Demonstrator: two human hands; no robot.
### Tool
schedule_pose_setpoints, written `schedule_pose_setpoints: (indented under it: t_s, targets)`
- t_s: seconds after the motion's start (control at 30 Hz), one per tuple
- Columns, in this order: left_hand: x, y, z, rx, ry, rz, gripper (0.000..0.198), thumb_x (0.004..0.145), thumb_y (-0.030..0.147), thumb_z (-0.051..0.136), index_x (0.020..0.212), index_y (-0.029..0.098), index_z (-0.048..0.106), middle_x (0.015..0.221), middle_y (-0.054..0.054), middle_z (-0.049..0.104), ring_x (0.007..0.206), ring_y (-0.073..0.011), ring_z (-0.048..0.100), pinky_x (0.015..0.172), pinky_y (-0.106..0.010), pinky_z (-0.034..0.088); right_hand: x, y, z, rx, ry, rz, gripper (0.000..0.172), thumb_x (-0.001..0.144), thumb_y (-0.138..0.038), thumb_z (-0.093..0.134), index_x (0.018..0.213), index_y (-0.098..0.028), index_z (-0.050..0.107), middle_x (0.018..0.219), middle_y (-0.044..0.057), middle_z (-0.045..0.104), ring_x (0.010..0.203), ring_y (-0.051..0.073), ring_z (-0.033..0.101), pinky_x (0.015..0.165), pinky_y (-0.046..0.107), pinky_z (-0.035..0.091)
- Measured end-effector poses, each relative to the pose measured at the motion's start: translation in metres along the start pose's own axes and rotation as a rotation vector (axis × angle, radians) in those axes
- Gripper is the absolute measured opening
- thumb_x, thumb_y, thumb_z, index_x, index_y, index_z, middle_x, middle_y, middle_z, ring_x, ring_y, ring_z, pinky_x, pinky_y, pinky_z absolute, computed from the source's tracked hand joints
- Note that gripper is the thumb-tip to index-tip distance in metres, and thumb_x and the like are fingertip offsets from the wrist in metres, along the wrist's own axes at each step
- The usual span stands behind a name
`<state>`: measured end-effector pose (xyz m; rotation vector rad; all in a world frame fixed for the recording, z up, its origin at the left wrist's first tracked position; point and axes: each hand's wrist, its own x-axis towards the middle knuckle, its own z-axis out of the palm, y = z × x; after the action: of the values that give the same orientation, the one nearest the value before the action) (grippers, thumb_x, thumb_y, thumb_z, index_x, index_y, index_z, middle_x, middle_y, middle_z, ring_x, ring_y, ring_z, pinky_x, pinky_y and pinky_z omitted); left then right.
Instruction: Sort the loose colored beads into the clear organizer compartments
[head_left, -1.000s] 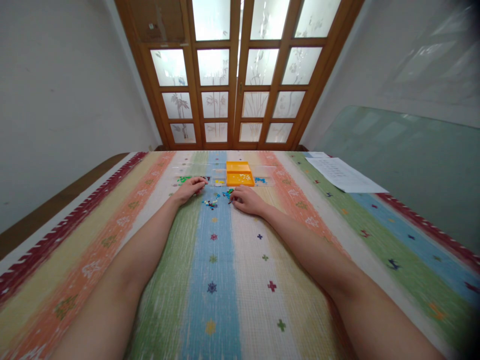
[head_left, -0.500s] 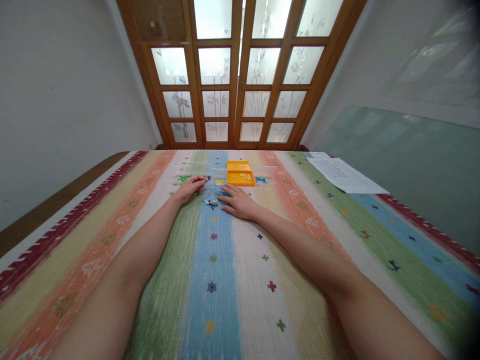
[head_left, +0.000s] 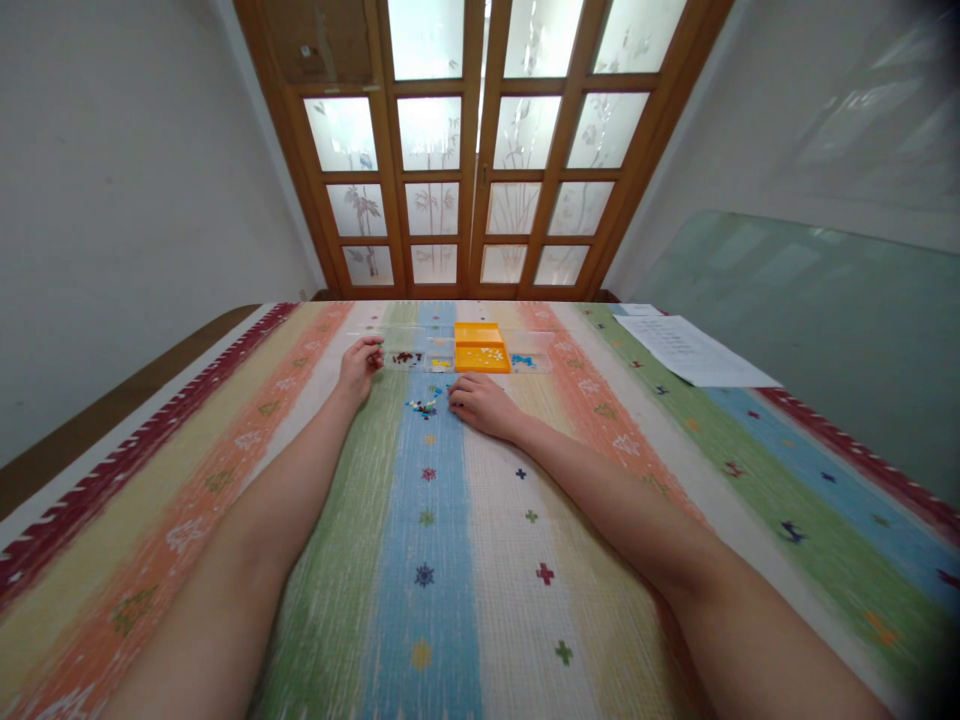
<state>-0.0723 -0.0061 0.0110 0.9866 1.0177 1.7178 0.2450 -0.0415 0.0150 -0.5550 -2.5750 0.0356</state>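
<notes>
My left hand [head_left: 361,367] is over the left end of the row of boxes, where it hides the green pieces; its fingers are bent together and whatever they hold is too small to see. Beside it is a clear box with dark red pieces [head_left: 407,358], then yellow pieces [head_left: 441,364]. An open orange box [head_left: 482,345] holds white pieces. Blue pieces [head_left: 523,361] lie in a clear box on the right. My right hand [head_left: 480,402] rests on the cloth with curled fingers, just right of a small pile of mixed pieces [head_left: 424,407]; its fingertips are unclear.
A striped, patterned tablecloth [head_left: 427,600] covers the table. Printed paper sheets [head_left: 690,350] lie at the far right. Behind the table stand wooden doors with glass panes [head_left: 431,130], and a pale green panel [head_left: 810,320] is at the right.
My left hand has moved left from the dark red pieces, which now show, to over the green ones. My right hand has drawn slightly right from the pile, its fingers more curled.
</notes>
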Motion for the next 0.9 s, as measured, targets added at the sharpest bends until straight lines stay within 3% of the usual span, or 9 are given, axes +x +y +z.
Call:
schedule_pose_setpoints:
  t_s: [0.23,0.37,0.57,0.77,0.9]
  targets:
    - [0.009,0.000,-0.018,-0.027,0.285,-0.006,0.038,0.059,0.025,0.068,0.095,0.015,0.074,0.083,-0.002,0.067,0.052,-0.0046,0.049,0.050,-0.019,0.036,-0.004,0.005,-0.001,0.048,0.065,0.159,0.010,0.095,-0.021,0.062,0.097,-0.020,0.072,0.092,0.006,0.071,0.088,0.021,0.061,0.085,0.034,0.043]
    - [0.008,0.000,-0.018,0.032,0.336,-0.042,0.043,0.060,0.029,0.066,0.101,0.016,0.075,0.092,-0.005,0.071,0.050,-0.0041,0.048,0.049,-0.019,0.035,-0.006,0.012,0.002,0.141,0.128,0.276,0.009,0.094,-0.023,0.061,0.094,-0.021,0.070,0.087,0.004,0.070,0.081,0.019,0.060,0.078,0.030,0.043]
    - [0.006,-0.003,-0.018,0.134,0.288,-0.031,0.054,0.065,0.033,0.066,0.116,0.017,0.071,0.092,-0.006,0.073,0.048,-0.0060,0.050,0.048,-0.020,0.036,-0.007,0.024,0.005,0.306,0.266,0.407,0.010,0.091,-0.022,0.059,0.091,-0.021,0.068,0.089,0.004,0.071,0.081,0.018,0.061,0.075,0.029,0.045]
    - [0.001,-0.006,-0.009,0.362,0.194,0.054,0.045,0.068,0.028,0.061,0.109,0.018,0.073,0.078,-0.001,0.069,0.049,-0.0087,0.048,0.048,-0.021,0.033,-0.008,0.036,0.001,0.405,0.398,0.574,0.012,0.088,-0.028,0.059,0.089,-0.021,0.069,0.084,0.002,0.071,0.076,0.018,0.063,0.073,0.031,0.048]
    - [-0.008,-0.008,0.003,0.561,0.019,0.132,0.034,0.075,0.025,0.060,0.104,0.019,0.076,0.075,-0.001,0.069,0.050,-0.0122,0.047,0.051,-0.024,0.034,-0.010,0.049,0.000,0.402,0.500,0.687,0.017,0.087,-0.031,0.060,0.093,-0.021,0.072,0.089,0.004,0.075,0.079,0.020,0.066,0.078,0.035,0.053]
